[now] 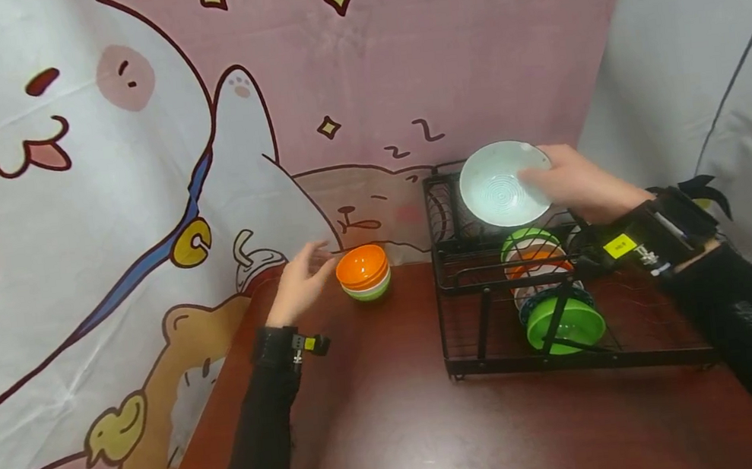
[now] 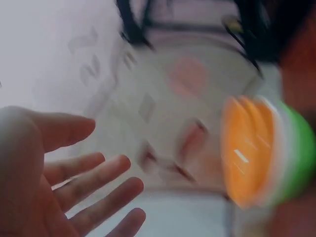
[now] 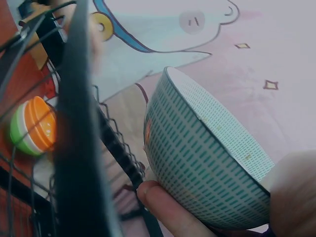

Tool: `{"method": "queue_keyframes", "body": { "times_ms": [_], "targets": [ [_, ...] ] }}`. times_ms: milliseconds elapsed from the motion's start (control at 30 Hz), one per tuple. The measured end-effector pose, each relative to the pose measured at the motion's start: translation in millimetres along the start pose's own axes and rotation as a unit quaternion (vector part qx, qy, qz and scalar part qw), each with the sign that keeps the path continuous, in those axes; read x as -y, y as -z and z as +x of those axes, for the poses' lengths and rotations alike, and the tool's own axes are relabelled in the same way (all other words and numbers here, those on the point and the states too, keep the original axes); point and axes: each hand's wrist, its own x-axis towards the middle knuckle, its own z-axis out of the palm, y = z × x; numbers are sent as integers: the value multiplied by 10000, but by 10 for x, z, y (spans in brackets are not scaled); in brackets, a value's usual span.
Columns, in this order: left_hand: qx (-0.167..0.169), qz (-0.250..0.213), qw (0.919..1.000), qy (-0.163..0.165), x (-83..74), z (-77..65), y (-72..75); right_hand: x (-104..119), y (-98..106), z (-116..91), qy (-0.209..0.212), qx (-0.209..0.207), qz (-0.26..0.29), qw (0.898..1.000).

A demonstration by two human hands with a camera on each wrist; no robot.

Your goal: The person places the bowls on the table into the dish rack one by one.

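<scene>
Left and far side: printed cartoon backdrop (image 1: pixel 142 167), runs behind everything up to the rack. Reddish-brown table (image 1: pixel 396 423) in front of it. Left hand (image 1: pixel 302 284) over the table's far left part, fingers loosely spread and holding nothing; black wristband (image 1: pixel 274 347) and dark sleeve below it. Just right of that hand, on the table near the backdrop: bowl stack (image 1: pixel 363 268), orange on top, white and green underneath; left wrist view shows a gap between fingertips and stack.

Right of the stack, black wire rack (image 1: pixel 472 366), two tiers. Inside, lower level, a row of bowls running far to near, green, orange and patterned ones, nearest a green bowl (image 1: pixel 579 318). Upper-tier rails cross in front of the row, a slanted bar cuts over the green one. In right wrist view a thick rack bar blocks part of the left side.

Pale bowl (image 1: pixel 498 187) above the rack's far part, tilted, inside facing near; outside has a green checked pattern. Right hand (image 1: pixel 577 179) grips its right edge, thumb inside, finger underneath. Can't tell if bowl touches rack. Right wristband and sleeve hide some of rack's right side. Far right: grey cloth (image 1: pixel 669 74).
</scene>
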Motion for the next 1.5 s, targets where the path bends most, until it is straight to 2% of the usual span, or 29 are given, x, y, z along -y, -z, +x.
{"method": "queue_keyframes", "body": {
  "times_ms": [100,200,333,500,600,733,833,1033,1167,1233,1300,1367,1433,1500],
  "targets": [
    [5,175,9993,334,438,-213,-36,-49,76,-31,96,-26,121,9999],
    [55,316,9975,624,774,-430,-90,-116,174,-68,96,-15,191,9998],
    [216,348,9958,814,1093,-674,-196,-229,329,-126,24,-144,51,9999],
    [336,383,9942,950,1369,-900,-335,-410,521,-189,-111,-382,-78,9992],
    [245,351,9945,959,1462,-964,-395,-529,630,-209,-229,-513,-64,9984],
    [137,355,9964,761,1509,-990,-460,-697,773,-261,-322,-667,-45,9972],
    [241,344,9963,752,1515,-1001,-519,-848,869,-349,-369,-743,226,9963],
    [448,-69,9930,1088,1505,-1005,-602,-1136,972,-549,-452,-766,606,9942],
    [388,-12,9941,1013,1504,-982,-606,-1198,975,-594,-468,-1204,97,9916],
    [368,-8,9943,997,1498,-972,-598,-1202,962,-593,-496,-1595,-459,9849],
    [365,-32,9938,1045,1484,-969,-583,-1211,950,-588,-488,-1999,-1129,9721],
    [391,-68,9930,1117,1469,-961,-580,-1242,959,-584,-423,-2160,-1834,9581],
    [425,-83,9924,1152,1452,-954,-579,-1286,947,-564,-273,-2251,-2627,9379],
    [434,-100,9922,1163,1438,-948,-580,-1352,922,-533,42,-2233,-3434,9123]
  ]
}}
